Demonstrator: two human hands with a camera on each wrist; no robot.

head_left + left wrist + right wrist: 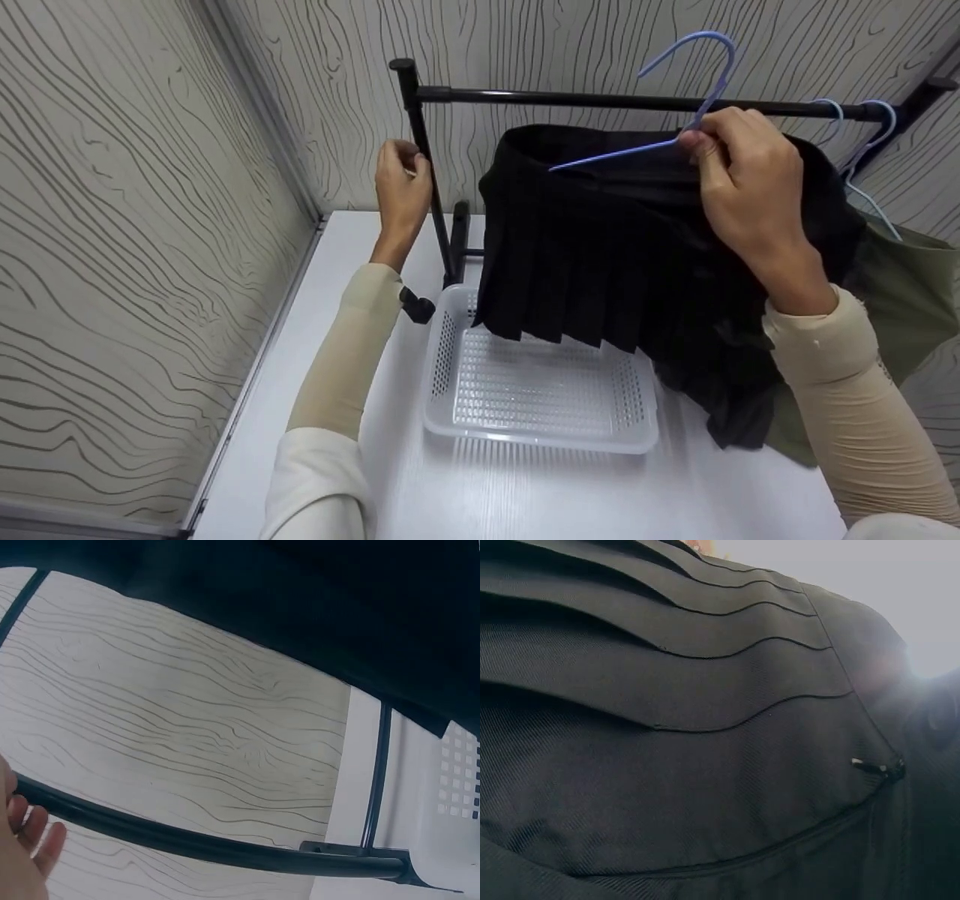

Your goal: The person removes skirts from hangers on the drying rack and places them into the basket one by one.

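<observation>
My right hand [754, 180] pinches a blue hanger [626, 154] just below its hook. The hook rises above the rack's black rail, and one hanger arm reaches into the waist of a black pleated skirt [570, 247]. Dark pleats and a small zipper pull [874, 766] fill the right wrist view; no hand shows there. Beside the rack's left post [427, 157], my left hand [403, 187] has loosely bent fingers and holds nothing visible. In the left wrist view its fingers [34, 832] are close to the post; contact is unclear.
A white perforated basket [540, 442] stands on the white table [480, 495] below the skirt. At the right, light blue hangers [887, 116] hang on the rail [570, 98], with an olive garment [911, 292] beneath. Patterned walls [127, 247] border the left and back.
</observation>
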